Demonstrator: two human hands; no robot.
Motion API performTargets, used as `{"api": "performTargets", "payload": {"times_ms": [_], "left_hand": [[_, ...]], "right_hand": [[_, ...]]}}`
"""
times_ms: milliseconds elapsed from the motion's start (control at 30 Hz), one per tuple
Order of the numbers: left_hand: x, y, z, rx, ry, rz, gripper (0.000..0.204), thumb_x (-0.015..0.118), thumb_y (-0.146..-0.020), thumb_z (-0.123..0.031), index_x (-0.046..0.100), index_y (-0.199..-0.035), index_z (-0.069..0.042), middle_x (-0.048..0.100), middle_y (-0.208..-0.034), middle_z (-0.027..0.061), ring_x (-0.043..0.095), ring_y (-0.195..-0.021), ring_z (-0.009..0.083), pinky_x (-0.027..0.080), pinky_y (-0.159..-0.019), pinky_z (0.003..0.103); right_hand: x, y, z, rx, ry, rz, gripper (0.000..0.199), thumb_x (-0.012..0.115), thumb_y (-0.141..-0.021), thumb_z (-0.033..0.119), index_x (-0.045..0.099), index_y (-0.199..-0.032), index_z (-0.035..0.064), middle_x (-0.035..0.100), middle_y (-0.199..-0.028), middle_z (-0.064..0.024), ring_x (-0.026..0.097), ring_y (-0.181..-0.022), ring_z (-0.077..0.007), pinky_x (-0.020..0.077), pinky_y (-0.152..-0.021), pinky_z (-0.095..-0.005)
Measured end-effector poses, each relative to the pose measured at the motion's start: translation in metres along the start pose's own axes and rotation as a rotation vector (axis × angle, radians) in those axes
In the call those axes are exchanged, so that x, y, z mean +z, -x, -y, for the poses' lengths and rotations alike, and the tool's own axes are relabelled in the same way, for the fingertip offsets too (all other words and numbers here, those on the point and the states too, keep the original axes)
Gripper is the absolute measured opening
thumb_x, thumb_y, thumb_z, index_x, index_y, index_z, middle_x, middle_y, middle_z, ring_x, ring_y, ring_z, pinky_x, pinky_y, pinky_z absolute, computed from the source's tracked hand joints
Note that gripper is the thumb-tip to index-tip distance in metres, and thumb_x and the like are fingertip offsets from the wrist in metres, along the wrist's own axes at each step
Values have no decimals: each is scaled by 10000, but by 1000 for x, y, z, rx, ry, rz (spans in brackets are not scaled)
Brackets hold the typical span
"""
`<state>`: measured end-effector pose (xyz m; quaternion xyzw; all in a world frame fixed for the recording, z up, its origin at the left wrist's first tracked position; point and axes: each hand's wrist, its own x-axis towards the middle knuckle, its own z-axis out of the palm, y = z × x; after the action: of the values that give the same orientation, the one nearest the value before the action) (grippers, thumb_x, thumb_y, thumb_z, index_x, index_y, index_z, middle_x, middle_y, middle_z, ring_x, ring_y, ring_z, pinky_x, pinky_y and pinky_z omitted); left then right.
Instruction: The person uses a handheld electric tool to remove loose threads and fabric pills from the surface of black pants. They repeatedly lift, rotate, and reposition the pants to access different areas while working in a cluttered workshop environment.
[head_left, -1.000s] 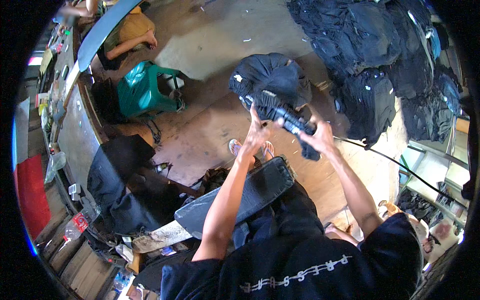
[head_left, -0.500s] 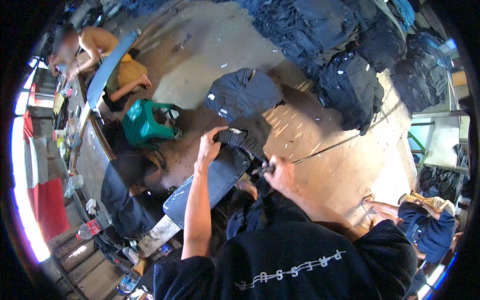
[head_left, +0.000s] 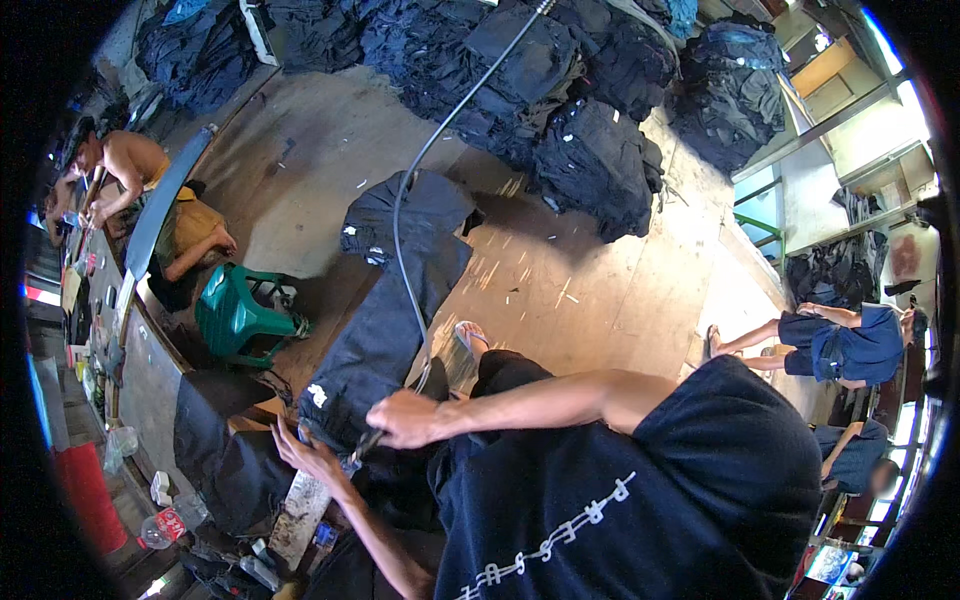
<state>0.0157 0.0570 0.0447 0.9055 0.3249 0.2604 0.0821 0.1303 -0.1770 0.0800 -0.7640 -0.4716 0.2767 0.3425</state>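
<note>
A long dark garment [head_left: 370,320] with a white tag lies stretched over a board whose pale, worn end [head_left: 298,520] shows near me. My right hand [head_left: 405,418] is closed around a small dark hand tool [head_left: 366,444] at the garment's near end. What kind of tool it is I cannot make out. From that hand a grey hose [head_left: 402,230] curves up across the view. Beside the tool, my left hand [head_left: 308,455] has its fingers stretched out along the garment's near left edge. Whether it touches the cloth is unclear.
A green plastic stool [head_left: 240,310] stands beyond the garment to the left. Heaps of dark clothes [head_left: 595,165] cover the far floor. Along the left runs a workbench where a person [head_left: 150,180] sits. Another person [head_left: 850,340] stands at right. A plastic bottle [head_left: 165,525] lies at lower left.
Both hands have come down and left, from the board's far end to its near end. The garment, bunched at the far end before, now lies spread along the board. My view has turned to the right.
</note>
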Motion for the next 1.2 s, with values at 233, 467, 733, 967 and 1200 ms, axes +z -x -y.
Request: {"api": "performTargets", "payload": {"times_ms": [233, 467, 733, 967, 1200], "left_hand": [[-7, 59, -76, -453, 304, 231, 903, 952, -816, -240, 435, -1503, 35, 724, -1225, 342, 693, -1164, 528, 524, -1033, 557], [-43, 44, 3, -860, 677, 274, 848, 934, -777, -84, 485, -1492, -3, 729, -1179, 225, 708, -1055, 380, 530, -1018, 476], [-66, 14, -62, -532, 1201, 439, 614, 847, -969, -211, 570, -1459, 34, 689, -1318, 154, 644, -1227, 278, 490, -1079, 407], [-48, -12, -179, -262, 1444, 484, 193, 702, -1080, -114, 699, -1217, 23, 739, -1085, 46, 660, -949, 129, 559, -829, 298], [-57, -32, -170, -247, 1569, 393, 182, 710, -1058, -133, 699, -1140, 28, 719, -974, 65, 712, -846, 160, 583, -764, 313]], "right_hand": [[-67, 6, -79, -57, 433, -276, 549, 703, -859, -20, 695, -1392, 115, 639, -1508, -179, 543, -1448, -436, 488, -1109, -570], [-31, -27, -71, -155, 637, -59, 793, 758, -802, 41, 573, -1559, 184, 461, -1718, -55, 414, -1578, -296, 396, -1155, -553], [-100, -12, -31, 226, 169, -205, 684, 711, -921, 43, 504, -1561, 162, 791, -1058, -190, 779, -942, -369, 588, -812, -508], [-104, 5, 22, 263, 211, -185, 1078, 701, -887, -5, 70, -1754, 116, 724, -1044, -287, 718, -750, -383, 569, -649, -501], [-297, 86, 78, -142, 778, -984, 538, 819, -893, 296, 719, -1364, 57, 590, -1566, -212, 516, -1495, -406, 427, -1242, -546]]}}
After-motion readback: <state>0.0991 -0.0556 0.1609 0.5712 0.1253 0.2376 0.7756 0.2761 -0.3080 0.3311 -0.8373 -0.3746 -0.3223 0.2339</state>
